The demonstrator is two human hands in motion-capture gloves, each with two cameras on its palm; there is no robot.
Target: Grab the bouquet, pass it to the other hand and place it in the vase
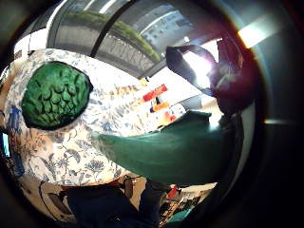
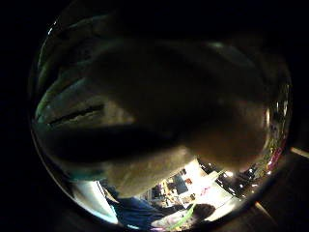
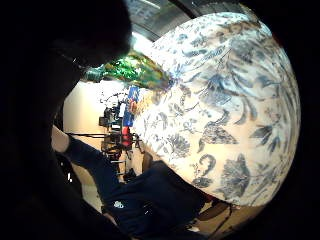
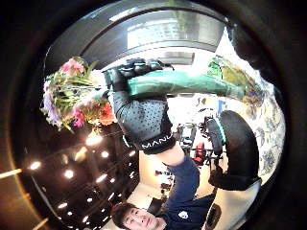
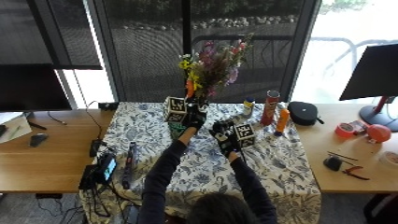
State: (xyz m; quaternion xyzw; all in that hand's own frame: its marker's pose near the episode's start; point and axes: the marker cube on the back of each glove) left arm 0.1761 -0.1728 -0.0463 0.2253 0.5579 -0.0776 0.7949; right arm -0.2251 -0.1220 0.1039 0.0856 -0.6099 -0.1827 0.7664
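Bouquet (image 5: 210, 65) upright in left hand (image 5: 194, 117), fingers wrapped round its green stem wrap (image 4: 177, 83), above the vase (image 1: 55, 95).
Right hand (image 5: 225, 136) at 4 o'clock of the left, near but apart, over the floral cloth (image 5: 205, 163); fingers loose, holding nothing.

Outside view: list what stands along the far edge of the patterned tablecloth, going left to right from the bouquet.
Bouquet held up in the left hand → small jar with a blue lid → tall red tube can → orange bottle → black pouch on the wooden table.
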